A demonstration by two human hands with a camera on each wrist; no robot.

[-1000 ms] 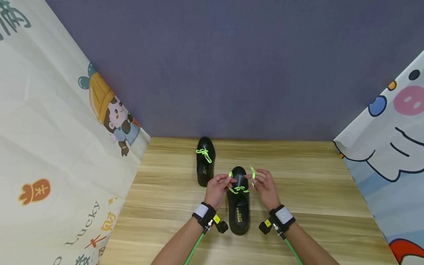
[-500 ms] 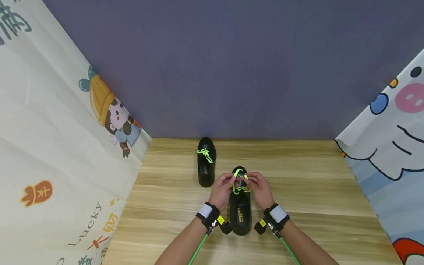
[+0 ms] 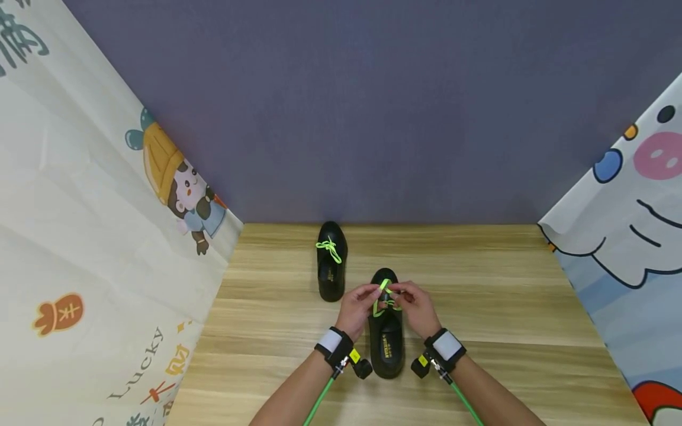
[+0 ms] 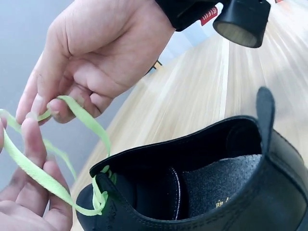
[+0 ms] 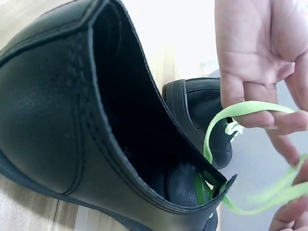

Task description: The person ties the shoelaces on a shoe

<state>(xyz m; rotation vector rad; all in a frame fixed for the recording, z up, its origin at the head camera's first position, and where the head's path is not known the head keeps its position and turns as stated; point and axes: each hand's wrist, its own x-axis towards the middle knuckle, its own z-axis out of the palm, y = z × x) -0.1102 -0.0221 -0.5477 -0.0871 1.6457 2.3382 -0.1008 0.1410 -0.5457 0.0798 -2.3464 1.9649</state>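
Note:
A black shoe stands on the wood-grain surface, toe pointing away from me. From its eyelets rise the two ends of a neon-green shoelace. My left hand pinches one lace end over the toe. Opposite it, my right hand pinches the other end, fingertips nearly meeting the left ones. The left wrist view shows the lace running from the shoe up to the right hand's fingers. In the right wrist view, the lace arches over the left hand's fingers.
A second black shoe, its green lace tied in a bow, stands farther back on the left. A grey-blue wall rises behind the wooden surface. Printed white cloths hang at left and right.
My hands have drawn together over the shoe from a wider spread, bringing the lace ends together. The lace loop between them has become smaller. Both shoes stay in place.

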